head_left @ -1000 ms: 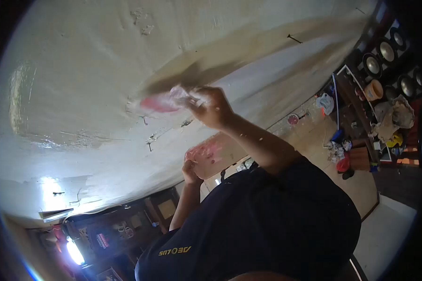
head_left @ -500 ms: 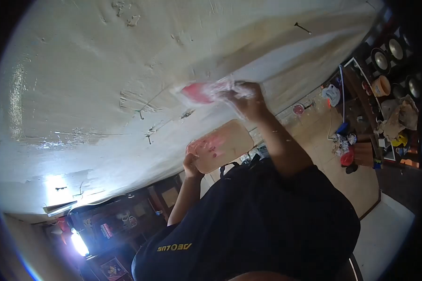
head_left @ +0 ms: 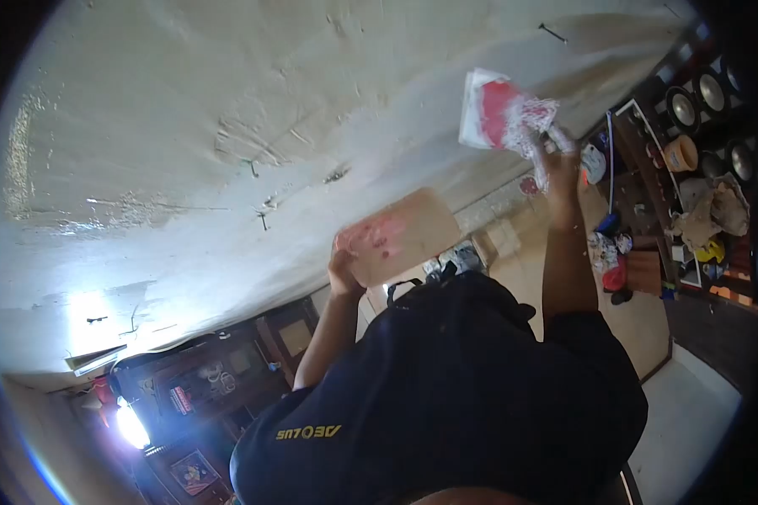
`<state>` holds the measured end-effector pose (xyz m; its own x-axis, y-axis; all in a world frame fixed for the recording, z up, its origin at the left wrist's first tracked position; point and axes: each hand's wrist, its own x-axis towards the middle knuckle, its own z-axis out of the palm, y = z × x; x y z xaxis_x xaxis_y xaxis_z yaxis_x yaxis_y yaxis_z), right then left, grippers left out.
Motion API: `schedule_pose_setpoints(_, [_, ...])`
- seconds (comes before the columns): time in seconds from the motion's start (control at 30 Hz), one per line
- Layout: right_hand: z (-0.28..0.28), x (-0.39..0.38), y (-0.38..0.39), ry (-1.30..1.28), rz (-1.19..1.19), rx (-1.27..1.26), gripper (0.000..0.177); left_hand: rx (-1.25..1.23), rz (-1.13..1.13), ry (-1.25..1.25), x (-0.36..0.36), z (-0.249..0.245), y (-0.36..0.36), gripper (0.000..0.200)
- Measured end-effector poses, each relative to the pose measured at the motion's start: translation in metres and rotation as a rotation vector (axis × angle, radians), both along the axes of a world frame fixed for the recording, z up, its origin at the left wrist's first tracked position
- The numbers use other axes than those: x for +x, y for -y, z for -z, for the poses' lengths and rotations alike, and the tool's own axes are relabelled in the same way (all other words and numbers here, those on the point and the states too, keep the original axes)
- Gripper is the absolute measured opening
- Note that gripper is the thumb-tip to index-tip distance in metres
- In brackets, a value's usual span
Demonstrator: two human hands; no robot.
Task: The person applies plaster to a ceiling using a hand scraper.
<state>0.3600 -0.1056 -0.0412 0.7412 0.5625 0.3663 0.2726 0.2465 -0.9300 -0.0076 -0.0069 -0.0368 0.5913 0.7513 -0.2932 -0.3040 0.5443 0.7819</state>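
In my right hand (head_left: 557, 164), smeared with white, is a flat putty scraper (head_left: 497, 114) with a pale blade edge and red-pink face. It overlaps the wall at the upper right, and my fingers are closed around its near end. My left hand (head_left: 344, 268) grips the left edge of a pale rectangular board (head_left: 421, 223), held tilted at chest height. Pink smears and a few darker red spots of paste lie on the board's left half. The rough pale wall (head_left: 185, 160) stretches beyond both hands, with raised patches and peeling areas.
Nails (head_left: 553, 34) stick out of the wall at several spots. A lit tube lamp (head_left: 132, 423) and dark cabinet (head_left: 219, 383) are at lower left. At right, shelves hold round speakers (head_left: 710, 91), an orange bucket (head_left: 680, 154) and crumpled paper (head_left: 716, 210) above the tiled floor.
My right hand has swung right and up in the view with the scraper, away from the middle of the wall. The board in my left hand has stayed nearly in place.
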Motion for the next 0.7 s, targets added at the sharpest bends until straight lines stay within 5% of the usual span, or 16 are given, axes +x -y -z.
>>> schedule_pose_setpoints(0.03, [-0.043,-0.035,0.013,-0.215,-0.126,-0.301,0.014,-0.016,0.003,-0.001,0.004,0.004,-0.002,0.067])
schedule_pose_setpoints(0.1, [-0.043,-0.064,0.017,0.365,-0.295,-0.25,0.014,0.027,0.077,0.044,0.011,0.012,-0.008,0.067])
schedule_pose_setpoints(0.2, [-0.066,-0.106,0.017,0.463,-0.471,-0.228,0.013,0.25,0.289,0.148,0.039,-0.01,-0.014,0.065])
schedule_pose_setpoints(0.27, [-0.061,-0.119,0.015,0.802,-0.444,-0.327,0.013,0.151,0.237,0.152,0.044,-0.002,-0.01,0.063])
schedule_pose_setpoints(0.4, [-0.065,-0.125,0.016,0.753,-0.586,-0.712,0.016,0.052,0.151,0.167,0.054,0.018,-0.017,0.054])
schedule_pose_setpoints(0.7, [-0.037,-0.11,0.019,0.285,-0.671,-0.787,0.037,0.068,0.299,0.195,0.076,0.034,-0.014,0.04])
